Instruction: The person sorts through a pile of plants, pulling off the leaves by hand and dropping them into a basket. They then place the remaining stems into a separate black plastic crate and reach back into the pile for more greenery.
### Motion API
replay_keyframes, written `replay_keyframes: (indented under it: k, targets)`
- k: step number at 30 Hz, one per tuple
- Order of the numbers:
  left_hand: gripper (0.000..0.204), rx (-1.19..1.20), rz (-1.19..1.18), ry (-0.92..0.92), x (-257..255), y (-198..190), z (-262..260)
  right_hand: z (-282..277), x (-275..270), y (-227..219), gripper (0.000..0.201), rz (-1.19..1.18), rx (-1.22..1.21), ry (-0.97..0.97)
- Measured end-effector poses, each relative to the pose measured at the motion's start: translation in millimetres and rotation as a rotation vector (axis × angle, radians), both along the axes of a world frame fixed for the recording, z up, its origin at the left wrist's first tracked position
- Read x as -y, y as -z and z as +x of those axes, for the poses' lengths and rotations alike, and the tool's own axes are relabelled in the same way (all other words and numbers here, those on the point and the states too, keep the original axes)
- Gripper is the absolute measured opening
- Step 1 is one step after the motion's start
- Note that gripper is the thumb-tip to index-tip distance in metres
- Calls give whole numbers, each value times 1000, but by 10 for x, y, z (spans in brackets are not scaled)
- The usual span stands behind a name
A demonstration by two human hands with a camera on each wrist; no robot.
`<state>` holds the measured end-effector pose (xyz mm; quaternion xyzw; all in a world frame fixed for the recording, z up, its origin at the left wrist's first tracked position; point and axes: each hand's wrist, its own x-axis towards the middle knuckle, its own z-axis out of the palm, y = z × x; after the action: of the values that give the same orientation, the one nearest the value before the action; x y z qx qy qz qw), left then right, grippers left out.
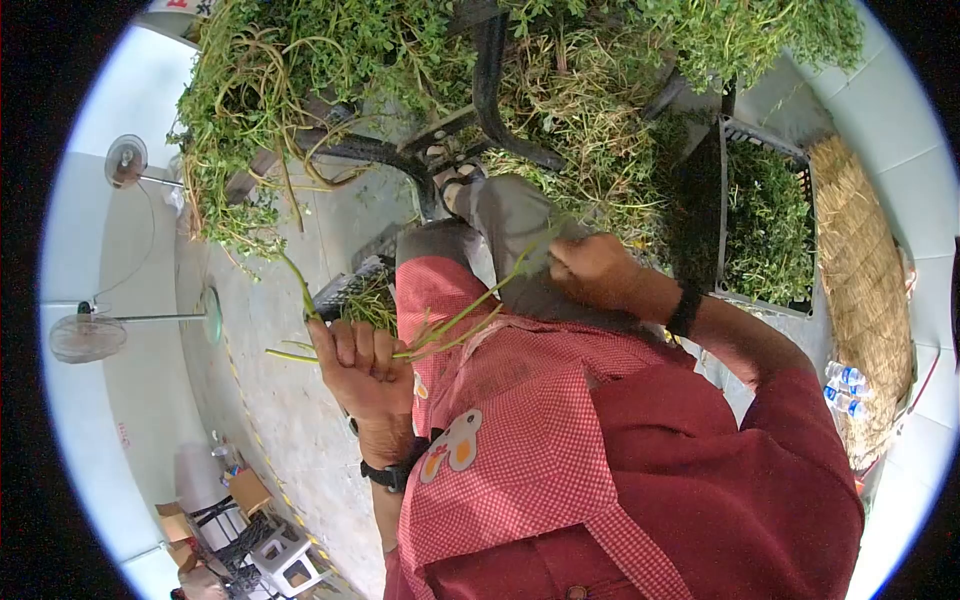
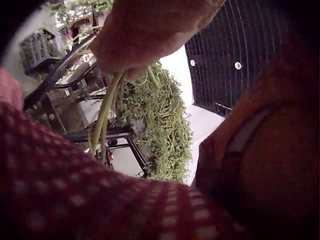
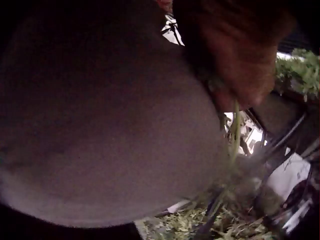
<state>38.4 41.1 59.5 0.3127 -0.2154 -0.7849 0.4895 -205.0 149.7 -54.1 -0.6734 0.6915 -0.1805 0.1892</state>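
In the head view, my left hand (image 1: 368, 375) holds several thin green plant stems (image 1: 470, 308) over the lap, fingers curled round them. Some stem ends poke out to its left. The stems run up and right to my right hand (image 1: 598, 272), which pinches their far part beside the grey trouser knee and looks slightly blurred. From the left wrist, pale green stems (image 2: 104, 112) hang below the thumb and fingers (image 2: 150, 37). In the right wrist view, a single stem (image 3: 236, 130) drops from the curled fingers (image 3: 245, 60), with the trouser leg covering much of the view.
Heaped leafy greens (image 1: 340, 70) lie on a black-framed stand ahead, with more cut greens (image 1: 590, 130) beneath. A crate of greens (image 1: 722, 200) stands right, beside a rolled straw mat (image 1: 860, 290) and water bottles (image 1: 848, 390). Fans (image 1: 88, 338) and a stool (image 1: 285, 560) are left.
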Motion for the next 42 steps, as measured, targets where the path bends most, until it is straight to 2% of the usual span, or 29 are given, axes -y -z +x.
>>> replay_keyframes:
  k: [1, 3, 4, 6, 8, 9, 11, 12, 13, 16, 20, 22, 26, 28, 29, 31, 33, 35, 36, 40, 42]
  targets:
    - [48, 3, 0, -1, 2, 2, 23, -37, 12, 117, 23, -59, 78, 53]
    - [46, 30, -88, 43, 19, 18, 92, -468, 57, 754, 21, -431, -53, 193]
    - [46, 29, -90, 43, 35, 31, 120, -742, -28, 871, 24, -334, -214, 302]
    - [46, 40, -104, 51, 70, 65, 160, -1054, -126, 1087, 28, -327, 344, 497]
    - [46, 23, -92, 73, 80, 106, 151, -1029, -194, 715, 36, -125, 856, 645]
    - [46, -1, -81, 89, 85, 125, 128, -1001, -171, 588, 36, -126, 854, 653]
    - [47, 25, -74, 67, 67, 65, 71, -872, -31, 353, 38, 167, 679, 665]
    - [47, 57, -71, 40, 55, 42, 72, -747, -22, 230, 35, -6, 543, 585]
    - [47, 58, -71, 35, 60, 50, 85, -669, 18, 224, 35, -5, 544, 580]
    - [47, 30, -80, 46, 73, 64, 118, -502, 125, 330, 35, -291, 229, 241]
    - [48, 74, -47, -1, 72, 86, 112, -361, 155, 349, 32, -230, 59, 151]
    - [48, 66, -53, 5, 84, 97, 116, -319, 219, 386, 30, -90, -100, 115]
    - [47, 72, -85, 25, 62, 49, 105, -293, 291, 397, 30, -92, -68, 86]
    - [47, 93, -78, 11, 45, 20, 93, -293, 299, 383, 27, -162, -207, -14]
    - [47, 50, -94, 31, 59, 12, 102, -302, 301, 376, 27, -154, -200, -11]
    - [48, 7, -105, 55, 53, 16, 98, -345, 312, 311, 24, -89, -132, 43]
    - [48, -117, -115, 172, 41, 33, 75, -407, 324, 158, 26, -101, -44, 115]
    - [48, -111, -98, 194, 15, 72, 8, -508, 369, 172, 29, -300, 118, 369]
    - [48, -103, -84, 222, -2, 85, -28, -564, 391, 179, 29, -413, 161, 397]
    - [48, -99, -75, 230, -36, 21, -112, -623, 299, -1, 27, -266, 290, 515]
    - [48, -135, -104, 249, 4, 45, -53, -527, 227, -198, 25, -183, 1399, 745]
